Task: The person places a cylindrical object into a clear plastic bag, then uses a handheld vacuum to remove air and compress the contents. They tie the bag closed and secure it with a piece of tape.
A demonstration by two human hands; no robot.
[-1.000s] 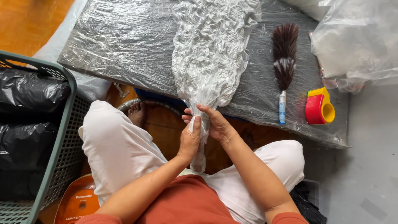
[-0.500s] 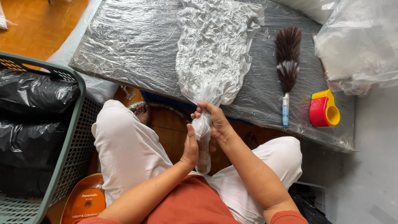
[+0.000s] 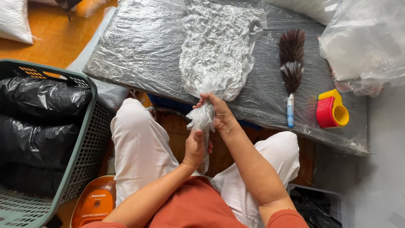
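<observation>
A clear plastic bag (image 3: 219, 55) stuffed with crumpled white filling lies on a low table wrapped in plastic film (image 3: 139, 50). Its open end is gathered into a twisted neck (image 3: 203, 122) that hangs over the table's near edge. My right hand (image 3: 219, 114) grips the neck just below the filled part. My left hand (image 3: 195, 147) holds the loose tail of the neck lower down, above my lap.
A dark feather duster (image 3: 291, 67) with a blue handle and a red-and-yellow tape dispenser (image 3: 331, 110) lie on the table's right part. A large clear bag (image 3: 367, 42) sits at far right. A green basket (image 3: 80, 139) with black bags stands left, an orange appliance (image 3: 95, 202) beside it.
The bag's neck is now gathered tighter; my left hand has slid a little lower along the tail. The view shifted slightly.
</observation>
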